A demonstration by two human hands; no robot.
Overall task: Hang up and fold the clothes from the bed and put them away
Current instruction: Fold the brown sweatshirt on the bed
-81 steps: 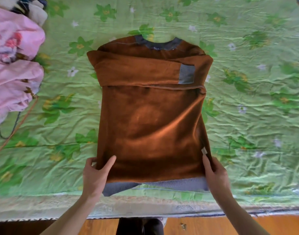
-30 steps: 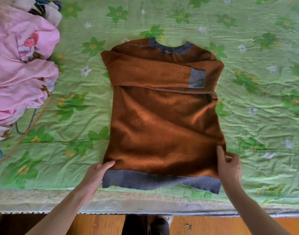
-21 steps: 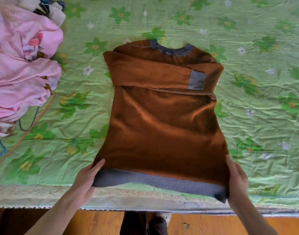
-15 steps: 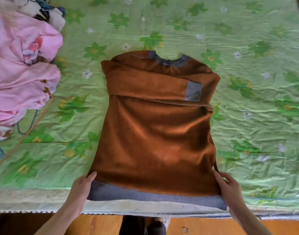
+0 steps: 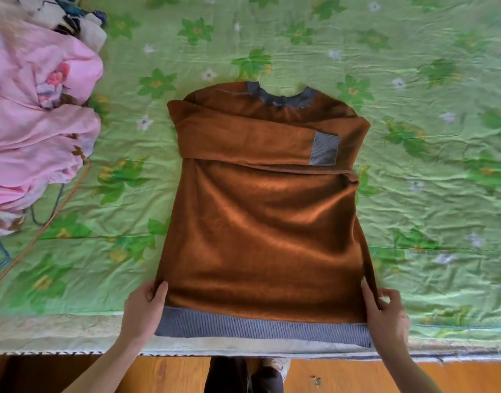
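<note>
A brown fleece sweater (image 5: 266, 222) with a grey collar, cuff and hem lies flat on the bed (image 5: 414, 180), collar away from me. Its sleeves are folded across the chest, with one grey cuff on top at the right. My left hand (image 5: 143, 310) grips the sweater's bottom left corner at the hem. My right hand (image 5: 385, 313) pinches the bottom right corner. The grey hem reaches the bed's near edge.
A heap of pink clothes (image 5: 36, 117) lies at the left of the green flowered bedcover, with other garments behind it. A thin orange cord (image 5: 42, 228) and blue hangers (image 5: 1, 255) stick out from under the heap. The wooden floor (image 5: 172, 375) shows below the bed edge.
Both hands moved from flat on the lower sweater to its bottom corners, took hold of the hem and pulled the sweater toward the bed's near edge, stretching it straight.
</note>
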